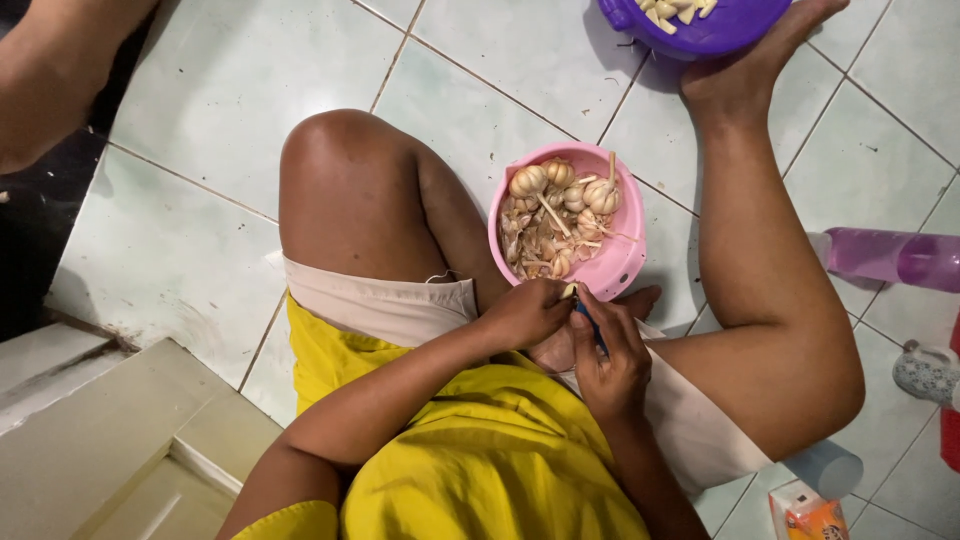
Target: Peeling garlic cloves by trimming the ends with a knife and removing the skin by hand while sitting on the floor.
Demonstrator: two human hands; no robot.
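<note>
L hand (528, 312) fingers closed on a garlic clove (568, 291), pinched at the tips. R hand (610, 355) fingers wrapped round a small blue-handled knife (590, 325), blade end at the clove. Both hands meet over the lap, just below a pink bowl (620, 265) on the tiled floor (190, 250) betw. the legs; bowl holds garlic bulbs (565, 190) and skins. Purple bowl (720, 35) w/ peeled cloves sits by the foot, top of frame. Pink bottle (890, 257) lies at R.
</note>
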